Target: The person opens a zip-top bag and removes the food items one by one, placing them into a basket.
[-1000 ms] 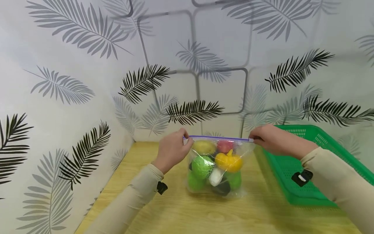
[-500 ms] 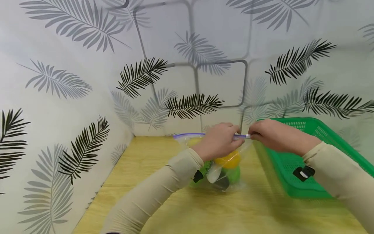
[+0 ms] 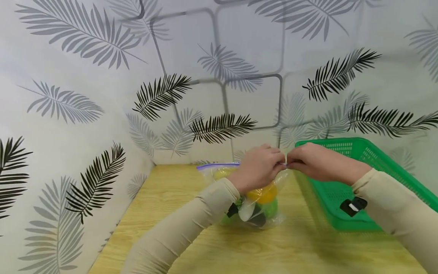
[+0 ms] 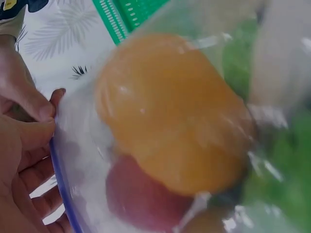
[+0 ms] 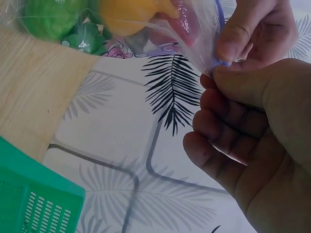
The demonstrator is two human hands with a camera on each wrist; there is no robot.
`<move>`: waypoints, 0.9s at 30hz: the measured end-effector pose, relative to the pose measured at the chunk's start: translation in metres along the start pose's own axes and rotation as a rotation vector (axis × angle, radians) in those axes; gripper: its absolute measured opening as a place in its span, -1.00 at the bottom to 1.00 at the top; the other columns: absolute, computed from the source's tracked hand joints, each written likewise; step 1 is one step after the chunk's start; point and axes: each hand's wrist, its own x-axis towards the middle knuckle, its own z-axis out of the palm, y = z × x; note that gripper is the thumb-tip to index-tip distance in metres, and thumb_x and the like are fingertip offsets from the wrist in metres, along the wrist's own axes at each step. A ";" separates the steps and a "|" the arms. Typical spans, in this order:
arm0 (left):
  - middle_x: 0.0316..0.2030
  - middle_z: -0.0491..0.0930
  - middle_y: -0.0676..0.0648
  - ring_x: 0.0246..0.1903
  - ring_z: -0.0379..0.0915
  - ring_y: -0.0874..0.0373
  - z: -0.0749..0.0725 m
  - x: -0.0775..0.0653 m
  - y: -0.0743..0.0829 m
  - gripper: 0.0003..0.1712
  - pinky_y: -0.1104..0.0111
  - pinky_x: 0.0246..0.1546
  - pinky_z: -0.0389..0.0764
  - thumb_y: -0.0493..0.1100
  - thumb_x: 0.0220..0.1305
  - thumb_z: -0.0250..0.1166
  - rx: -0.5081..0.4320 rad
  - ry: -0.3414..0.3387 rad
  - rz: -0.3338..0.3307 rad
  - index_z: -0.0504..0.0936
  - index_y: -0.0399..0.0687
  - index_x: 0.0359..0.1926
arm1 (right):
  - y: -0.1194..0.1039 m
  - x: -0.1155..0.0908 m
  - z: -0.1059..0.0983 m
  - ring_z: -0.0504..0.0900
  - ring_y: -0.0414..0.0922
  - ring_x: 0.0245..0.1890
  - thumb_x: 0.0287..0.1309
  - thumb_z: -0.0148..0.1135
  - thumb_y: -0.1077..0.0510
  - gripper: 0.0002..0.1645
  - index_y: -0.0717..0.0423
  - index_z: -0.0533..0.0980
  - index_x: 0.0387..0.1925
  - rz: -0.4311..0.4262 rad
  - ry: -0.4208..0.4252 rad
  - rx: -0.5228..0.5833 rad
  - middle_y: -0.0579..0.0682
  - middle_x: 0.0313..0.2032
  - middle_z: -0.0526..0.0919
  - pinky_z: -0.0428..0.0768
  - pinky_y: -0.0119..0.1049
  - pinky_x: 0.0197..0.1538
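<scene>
Moved: since the first frame, the left hand (image 3: 258,167) had been shifted from the left end of the bag's top to the right end, next to the right hand (image 3: 318,161).
Left hand: the purple zip edge (image 3: 215,165) was pinched near its right end.
Right hand: the top right corner was pinched between thumb and finger.
Bag: the clear bag (image 3: 280,179) was held by its top over the table (image 3: 171,201), below the left hand and left of the right hand; whether its bottom was touching could not be told.
Zip line: it was stretched from left to right, most of it left of the left hand; its free left end was reached sooner from that hand.
Inside: a yellow toy (image 3: 263,193) was partly hidden.
Basket: the green basket (image 3: 337,224) was set to the right.
</scene>
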 end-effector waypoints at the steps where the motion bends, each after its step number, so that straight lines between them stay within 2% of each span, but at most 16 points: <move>1: -0.33 0.55 0.24 -0.33 0.34 0.27 -0.001 -0.002 -0.002 -0.81 0.49 -0.32 0.38 0.08 0.30 0.11 0.009 0.001 -0.002 0.61 0.18 -0.28 | 0.000 -0.001 0.000 0.38 -0.32 -0.54 0.22 0.15 0.17 -0.80 -0.22 0.53 -0.46 -0.002 0.005 0.001 -0.34 -0.54 0.48 0.45 -0.38 -0.38; 5: -0.34 0.56 0.23 -0.34 0.28 0.24 -0.006 -0.018 -0.015 -0.84 0.46 -0.30 0.33 0.04 0.27 0.15 0.012 0.006 -0.028 0.63 0.17 -0.30 | -0.001 -0.005 0.001 0.33 -0.31 -0.59 0.21 0.16 0.16 -0.77 -0.24 0.48 -0.51 0.026 0.008 -0.031 -0.33 -0.58 0.44 0.40 -0.39 -0.43; 8: -0.34 0.57 0.24 -0.34 0.27 0.25 -0.009 -0.033 -0.027 -0.84 0.45 -0.31 0.34 0.04 0.26 0.15 0.004 0.006 -0.073 0.63 0.19 -0.32 | -0.004 -0.008 0.002 0.33 -0.32 -0.59 0.21 0.16 0.15 -0.77 -0.25 0.46 -0.53 0.039 0.014 -0.061 -0.34 -0.58 0.43 0.40 -0.37 -0.41; 15: -0.32 0.59 0.21 -0.32 0.37 0.29 -0.022 -0.066 -0.060 -0.87 0.44 -0.27 0.44 0.05 0.22 0.21 -0.014 -0.002 -0.165 0.62 0.17 -0.33 | -0.006 -0.011 0.002 0.33 -0.33 -0.59 0.18 0.19 0.15 -0.75 -0.24 0.44 -0.56 0.020 0.054 -0.121 -0.35 -0.58 0.42 0.42 -0.36 -0.40; 22: -0.38 0.56 0.22 -0.30 0.44 0.28 -0.035 -0.102 -0.095 -0.89 0.41 -0.34 0.46 0.03 0.18 0.27 -0.012 0.022 -0.271 0.65 0.17 -0.38 | -0.006 -0.013 0.000 0.33 -0.34 -0.59 0.18 0.20 0.14 -0.77 -0.24 0.46 -0.54 0.030 0.022 -0.125 -0.35 -0.58 0.44 0.41 -0.35 -0.41; 27: -0.40 0.54 0.23 -0.39 0.44 0.29 -0.043 -0.124 -0.114 -0.88 0.39 -0.46 0.44 0.06 0.18 0.26 -0.012 0.019 -0.363 0.64 0.21 -0.40 | -0.005 -0.014 0.000 0.34 -0.33 -0.59 0.17 0.20 0.14 -0.76 -0.24 0.45 -0.55 0.046 0.008 -0.129 -0.35 -0.58 0.44 0.41 -0.35 -0.42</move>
